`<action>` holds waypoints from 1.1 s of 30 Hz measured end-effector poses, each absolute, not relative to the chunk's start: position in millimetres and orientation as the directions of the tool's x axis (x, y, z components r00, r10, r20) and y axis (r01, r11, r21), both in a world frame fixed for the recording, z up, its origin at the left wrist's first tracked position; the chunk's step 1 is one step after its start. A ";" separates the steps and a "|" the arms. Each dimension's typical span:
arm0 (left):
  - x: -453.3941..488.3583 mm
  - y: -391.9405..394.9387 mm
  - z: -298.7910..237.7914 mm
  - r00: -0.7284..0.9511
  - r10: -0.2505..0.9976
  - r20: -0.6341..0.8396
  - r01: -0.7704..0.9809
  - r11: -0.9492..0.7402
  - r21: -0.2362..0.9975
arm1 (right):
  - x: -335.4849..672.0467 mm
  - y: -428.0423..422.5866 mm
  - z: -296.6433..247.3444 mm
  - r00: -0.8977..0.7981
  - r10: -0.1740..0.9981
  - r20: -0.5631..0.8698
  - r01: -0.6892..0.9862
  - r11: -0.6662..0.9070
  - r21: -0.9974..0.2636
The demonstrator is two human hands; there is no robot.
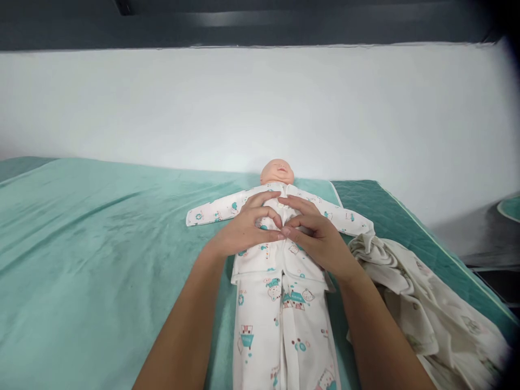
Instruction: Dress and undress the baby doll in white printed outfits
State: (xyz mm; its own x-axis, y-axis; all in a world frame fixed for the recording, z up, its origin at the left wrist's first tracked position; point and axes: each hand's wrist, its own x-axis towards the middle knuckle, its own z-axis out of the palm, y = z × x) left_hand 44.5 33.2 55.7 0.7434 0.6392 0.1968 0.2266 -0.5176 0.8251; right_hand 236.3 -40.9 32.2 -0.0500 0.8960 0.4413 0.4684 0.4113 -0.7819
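A baby doll [278,171] lies on its back, dressed in a white printed jacket [255,262] and matching trousers [260,330]. Its sleeves stretch out to both sides. Over the doll's chest, my left hand [254,222] pinches the jacket's front edge between thumb and index finger. My right hand [311,227] meets it at the middle, its thumb and fingers closed on the opposite front edge. The fingertips of both hands nearly touch along the jacket's front opening. Whatever fastener is between them is hidden by the fingers.
A crumpled cream printed cloth [422,303] lies to the right, near the doll's sleeve end. Beneath everything is a pale green sheet [101,260], with a darker quilted green cover [390,222] showing at right. A white wall [162,108] stands behind.
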 end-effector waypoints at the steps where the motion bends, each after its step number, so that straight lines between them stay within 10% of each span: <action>1: 44.4 32.7 56.3 0.742 0.641 0.195 0.232 -0.518 0.823 | 235.7 -41.0 32.2 -0.045 0.896 0.442 0.465 0.410 -0.784; 13: 43.8 33.1 55.5 0.724 0.656 0.211 0.173 -0.469 0.866 | 230.3 -41.5 33.3 0.028 0.903 0.429 0.392 0.384 -0.836; 21: 42.1 49.2 42.1 0.136 0.962 0.237 -0.243 -0.199 0.949 | 257.7 -34.6 16.3 0.725 0.685 0.075 -0.156 0.269 -0.950; 25: 43.3 60.0 30.7 -0.115 0.986 0.124 0.026 -0.122 0.992 | 264.3 -26.4 9.6 0.754 0.657 -0.010 -0.173 0.183 -0.968; 33: 49.2 62.9 21.2 0.104 0.981 0.161 0.309 -0.186 0.933 | 249.7 -17.2 3.3 0.567 0.803 0.183 0.169 0.104 -0.980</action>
